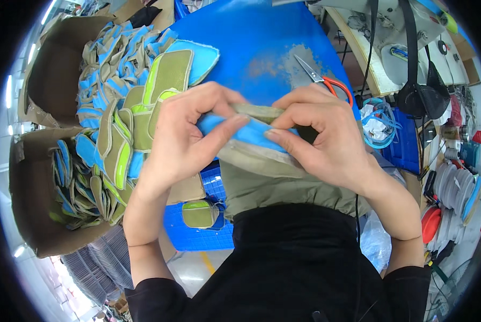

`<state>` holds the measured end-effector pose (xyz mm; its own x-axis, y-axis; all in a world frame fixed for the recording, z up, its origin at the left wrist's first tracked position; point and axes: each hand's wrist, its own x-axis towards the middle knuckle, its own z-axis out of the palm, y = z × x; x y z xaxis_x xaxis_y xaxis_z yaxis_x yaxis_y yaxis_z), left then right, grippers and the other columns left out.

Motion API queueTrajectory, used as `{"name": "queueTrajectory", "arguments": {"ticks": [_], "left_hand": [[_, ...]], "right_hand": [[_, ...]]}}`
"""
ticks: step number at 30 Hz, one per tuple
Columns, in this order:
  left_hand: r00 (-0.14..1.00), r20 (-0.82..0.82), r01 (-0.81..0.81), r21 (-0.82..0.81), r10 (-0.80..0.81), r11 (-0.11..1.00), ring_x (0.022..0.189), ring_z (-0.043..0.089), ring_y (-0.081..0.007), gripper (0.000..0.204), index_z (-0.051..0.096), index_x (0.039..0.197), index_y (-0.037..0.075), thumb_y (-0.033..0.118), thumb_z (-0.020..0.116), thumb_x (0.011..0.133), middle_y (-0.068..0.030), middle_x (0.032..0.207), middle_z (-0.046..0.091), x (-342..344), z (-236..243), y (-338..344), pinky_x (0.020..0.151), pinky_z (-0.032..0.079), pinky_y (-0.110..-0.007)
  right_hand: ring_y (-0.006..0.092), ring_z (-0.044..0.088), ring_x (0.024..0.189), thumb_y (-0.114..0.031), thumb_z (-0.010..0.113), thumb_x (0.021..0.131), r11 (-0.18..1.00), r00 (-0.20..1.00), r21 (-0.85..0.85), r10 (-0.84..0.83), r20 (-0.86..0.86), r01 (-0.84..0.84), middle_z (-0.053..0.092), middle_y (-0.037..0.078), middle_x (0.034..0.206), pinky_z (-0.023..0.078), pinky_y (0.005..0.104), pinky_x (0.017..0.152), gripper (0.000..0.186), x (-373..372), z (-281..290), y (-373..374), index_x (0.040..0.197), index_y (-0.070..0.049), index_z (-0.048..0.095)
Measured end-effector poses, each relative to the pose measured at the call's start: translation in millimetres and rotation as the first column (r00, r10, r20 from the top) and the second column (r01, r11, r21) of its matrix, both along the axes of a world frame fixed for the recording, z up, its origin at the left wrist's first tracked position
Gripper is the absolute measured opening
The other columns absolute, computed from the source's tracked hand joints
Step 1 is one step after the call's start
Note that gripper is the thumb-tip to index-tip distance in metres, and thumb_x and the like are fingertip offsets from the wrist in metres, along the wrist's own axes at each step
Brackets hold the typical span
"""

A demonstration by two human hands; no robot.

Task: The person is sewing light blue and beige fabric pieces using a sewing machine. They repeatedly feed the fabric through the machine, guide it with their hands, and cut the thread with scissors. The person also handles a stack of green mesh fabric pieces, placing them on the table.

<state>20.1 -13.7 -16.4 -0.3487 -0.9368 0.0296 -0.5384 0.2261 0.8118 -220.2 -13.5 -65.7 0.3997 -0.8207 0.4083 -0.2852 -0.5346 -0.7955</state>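
Our left hand (195,131) and right hand (326,129), a little apart, are both pinching a blue and tan cloth piece (256,135). We are holding it at the near side of the blue table (224,32). Red-handled scissors (321,78) are lying farther back, and pads (172,67) are sitting heaped at our left.

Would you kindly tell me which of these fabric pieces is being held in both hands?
The blue and khaki piece pinched by the left hand and right hand; the other pieces lie ungripped to its left.
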Motion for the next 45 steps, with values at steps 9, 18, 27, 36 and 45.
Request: {"name": "queueTrajectory", "arguments": {"ticks": [9,18,27,36,45], "left_hand": [[0.994,-0.042,-0.107,-0.24,0.1,0.965,0.08,0.067,-0.0208,0.019,0.063,0.075,0.001,0.0,0.081,0.08,-0.0124,0.087,0.071,-9.2,-3.7,26.1,0.072,0.05,-0.032],[0.988,-0.11,-0.138,-0.31,0.109,0.941,0.076,0.067,-0.0189,0.023,0.061,0.072,0.003,-0.001,0.083,0.078,-0.0112,0.084,0.072,-10.8,1.2,44.8,0.075,0.048,-0.031],[0.987,-0.146,-0.101,-0.264,0.064,0.959,0.073,0.066,-0.0173,0.024,0.061,0.071,0.004,-0.001,0.083,0.077,-0.01,0.082,0.072,-14.5,12.8,56.7,0.075,0.048,-0.031],[0.996,-0.089,-0.015,-0.272,-0.01,0.962,0.074,0.064,-0.0177,0.023,0.061,0.07,0.004,-0.001,0.083,0.076,-0.0095,0.081,0.071,-20.7,33.0,43.4,0.074,0.048,-0.032],[0.994,-0.111,-0.032,-0.171,0.013,0.985,0.076,0.064,-0.0181,0.024,0.061,0.07,0.004,-0.002,0.084,0.075,-0.0098,0.08,0.071,-24.4,50.3,2.3,0.073,0.047,-0.032]], "right_hand": [[0.0203,0.068,0.088,-0.009,0.082,0.084,0.981,0.995,0.192,-0.01,0.102,-0.01,0.072,0.013,0.1,0.051,0.0314,0.076,0.011,-8.2,3.7,13.6,0.083,-0.002,0.073],[0.0212,0.064,0.069,-0.007,0.08,0.081,0.996,0.987,0.085,-0.04,0.156,0.027,0.07,0.01,0.09,0.046,0.0325,0.06,0.015,-5.3,10.5,26.1,0.079,-0.001,0.066],[0.019,0.061,0.065,-0.007,0.08,0.082,0.992,0.98,0.123,-0.053,0.191,0.03,0.068,0.009,0.084,0.043,0.0316,0.057,0.021,-9.6,18.6,44.7,0.076,-0.001,0.061],[0.0177,0.061,0.065,-0.007,0.08,0.083,0.982,0.972,0.187,-0.082,0.219,0.041,0.068,0.01,0.082,0.042,0.0317,0.057,0.023,-15.8,31.3,46.0,0.076,-0.001,0.059],[0.0171,0.06,0.066,-0.006,0.078,0.084,0.976,0.975,0.208,-0.099,0.198,0.057,0.067,0.009,0.081,0.041,0.0324,0.057,0.024,-18.5,44.4,12.6,0.075,-0.002,0.057]]}}
